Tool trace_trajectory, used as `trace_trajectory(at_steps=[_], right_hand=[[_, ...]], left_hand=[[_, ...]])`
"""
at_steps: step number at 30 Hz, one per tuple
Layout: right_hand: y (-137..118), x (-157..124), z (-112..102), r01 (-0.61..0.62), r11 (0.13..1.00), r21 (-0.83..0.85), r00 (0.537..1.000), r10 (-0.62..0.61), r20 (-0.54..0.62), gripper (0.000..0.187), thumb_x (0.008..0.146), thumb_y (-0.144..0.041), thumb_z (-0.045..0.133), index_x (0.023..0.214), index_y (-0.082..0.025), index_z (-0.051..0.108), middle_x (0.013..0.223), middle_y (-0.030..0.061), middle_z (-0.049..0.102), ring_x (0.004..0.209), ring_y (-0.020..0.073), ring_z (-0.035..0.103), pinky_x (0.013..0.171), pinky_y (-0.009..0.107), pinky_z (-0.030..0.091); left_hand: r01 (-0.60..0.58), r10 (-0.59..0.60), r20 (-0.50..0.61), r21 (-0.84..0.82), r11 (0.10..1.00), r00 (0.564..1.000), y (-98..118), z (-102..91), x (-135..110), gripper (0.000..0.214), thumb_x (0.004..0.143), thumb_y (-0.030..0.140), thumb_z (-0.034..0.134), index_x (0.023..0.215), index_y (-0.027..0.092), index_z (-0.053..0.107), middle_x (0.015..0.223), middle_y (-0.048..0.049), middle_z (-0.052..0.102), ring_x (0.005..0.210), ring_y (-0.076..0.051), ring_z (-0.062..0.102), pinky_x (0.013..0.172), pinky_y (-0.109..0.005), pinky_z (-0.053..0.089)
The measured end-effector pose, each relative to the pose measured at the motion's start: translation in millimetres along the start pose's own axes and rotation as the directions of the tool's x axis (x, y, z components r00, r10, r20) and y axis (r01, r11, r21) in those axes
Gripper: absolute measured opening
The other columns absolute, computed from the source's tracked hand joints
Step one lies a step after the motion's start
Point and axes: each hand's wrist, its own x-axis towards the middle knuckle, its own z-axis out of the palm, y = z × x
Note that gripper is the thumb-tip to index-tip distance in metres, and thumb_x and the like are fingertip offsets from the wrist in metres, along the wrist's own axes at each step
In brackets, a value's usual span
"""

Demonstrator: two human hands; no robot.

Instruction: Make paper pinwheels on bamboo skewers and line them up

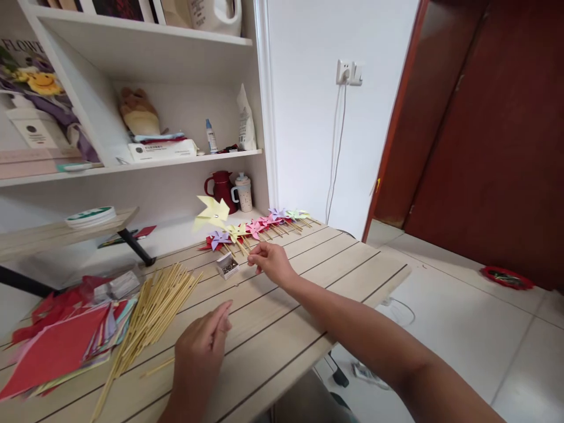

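A pale yellow paper pinwheel [212, 212] tilts up on a thin wooden stick, whose lower part is pinched in my right hand [269, 261]. Just left of that hand, a small open box [228, 266] with tiny metal pieces in it sits on the table. My left hand [202, 338] is low over the table at front, fingers closed together and nothing visible in them. By its wrist lies a single stick [157, 368], partly hidden by the hand. Farther left is a heap of wooden sticks [154, 311].
Finished pinwheels [255, 229] lie in a row along the table's back. Coloured paper squares [57, 346] are stacked at left, beside a small raised stand [127, 235]. A red jug [221, 188] and a cup [244, 192] stand under the shelf [176, 158].
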Motion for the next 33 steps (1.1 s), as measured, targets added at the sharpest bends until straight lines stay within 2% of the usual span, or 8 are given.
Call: trace_trajectory(at_steps=[3, 7, 11, 14, 17, 21, 25, 33], right_hand=[[18, 25, -32, -0.041, 0.993, -0.110, 0.993, 0.029, -0.111, 0.008, 0.082, -0.018, 0.067, 0.074, -0.018, 0.065, 0.071, -0.0006, 0.074, 0.048, 0.0086, 0.061, 0.051, 0.020, 0.049], [42, 54, -76, -0.173, 0.953, -0.248, 0.949, 0.093, -0.303, 0.009, 0.086, -0.022, 0.062, 0.081, -0.017, 0.067, 0.079, 0.0011, 0.076, 0.052, 0.0093, 0.064, 0.057, 0.022, 0.049], [62, 67, -96, -0.331, 0.875, -0.354, 0.892, 0.168, -0.420, 0.014, 0.088, -0.024, 0.058, 0.083, -0.018, 0.069, 0.082, 0.0032, 0.077, 0.057, 0.0113, 0.066, 0.058, 0.023, 0.043], [70, 69, -93, -0.375, 0.828, -0.417, 0.884, 0.184, -0.429, 0.015, 0.088, -0.025, 0.058, 0.081, -0.019, 0.070, 0.080, 0.0035, 0.077, 0.067, 0.0139, 0.068, 0.060, 0.024, 0.041], [73, 70, -83, -0.362, 0.801, -0.477, 0.903, 0.174, -0.392, 0.013, 0.085, -0.024, 0.061, 0.078, -0.020, 0.071, 0.079, 0.0036, 0.077, 0.077, 0.0160, 0.068, 0.061, 0.024, 0.039], [72, 72, -68, -0.338, 0.779, -0.529, 0.925, 0.172, -0.338, 0.012, 0.085, -0.023, 0.063, 0.077, -0.020, 0.071, 0.076, 0.0025, 0.075, 0.075, 0.0152, 0.066, 0.062, 0.024, 0.039], [74, 71, -56, -0.333, 0.754, -0.567, 0.930, 0.163, -0.331, 0.010, 0.085, -0.024, 0.065, 0.078, -0.021, 0.071, 0.084, 0.0035, 0.076, 0.081, 0.0173, 0.068, 0.063, 0.025, 0.039], [77, 75, -51, -0.345, 0.728, -0.592, 0.924, 0.153, -0.350, 0.014, 0.088, -0.030, 0.063, 0.080, -0.022, 0.071, 0.087, 0.0052, 0.076, 0.087, 0.0201, 0.068, 0.065, 0.026, 0.042]], left_hand=[[-0.193, 0.192, 0.030, 0.033, 0.981, 0.981, 2, 2.1, 1, 0.026, 0.098, 0.028, 0.052, 0.105, 0.021, 0.076, 0.068, 0.0016, 0.074, 0.059, -0.012, 0.070, 0.058, -0.021, 0.053], [-0.220, 0.220, 0.004, 0.074, 0.973, 0.975, 4, 2.4, 1, 0.023, 0.098, 0.026, 0.053, 0.106, 0.021, 0.075, 0.066, 0.0020, 0.072, 0.055, -0.012, 0.068, 0.056, -0.021, 0.052], [-0.221, 0.222, -0.007, 0.094, 0.971, 0.975, 3, 2.6, 0, 0.022, 0.097, 0.023, 0.055, 0.107, 0.021, 0.074, 0.066, 0.0017, 0.073, 0.056, -0.012, 0.068, 0.057, -0.021, 0.052], [-0.218, 0.220, -0.001, 0.097, 0.971, 0.976, 4, 2.4, -1, 0.021, 0.097, 0.023, 0.056, 0.106, 0.021, 0.075, 0.066, 0.0013, 0.073, 0.056, -0.012, 0.068, 0.058, -0.021, 0.052], [-0.214, 0.215, 0.004, 0.085, 0.973, 0.977, 5, 2.3, -1, 0.021, 0.096, 0.022, 0.057, 0.106, 0.020, 0.075, 0.067, 0.0013, 0.073, 0.057, -0.012, 0.068, 0.058, -0.021, 0.051], [-0.215, 0.215, 0.006, 0.071, 0.974, 0.977, 5, 3.2, 0, 0.021, 0.096, 0.021, 0.057, 0.106, 0.020, 0.075, 0.068, 0.0010, 0.074, 0.057, -0.012, 0.068, 0.058, -0.021, 0.051], [-0.228, 0.227, 0.016, 0.076, 0.971, 0.974, 5, 4.5, 0, 0.023, 0.097, 0.023, 0.055, 0.105, 0.021, 0.076, 0.066, 0.0003, 0.074, 0.056, -0.013, 0.069, 0.057, -0.022, 0.051], [-0.206, 0.197, 0.075, 0.137, 0.969, 0.978, 1, 7.2, -4, 0.026, 0.098, 0.027, 0.053, 0.104, 0.022, 0.078, 0.071, -0.0030, 0.077, 0.059, -0.015, 0.071, 0.058, -0.023, 0.053]])
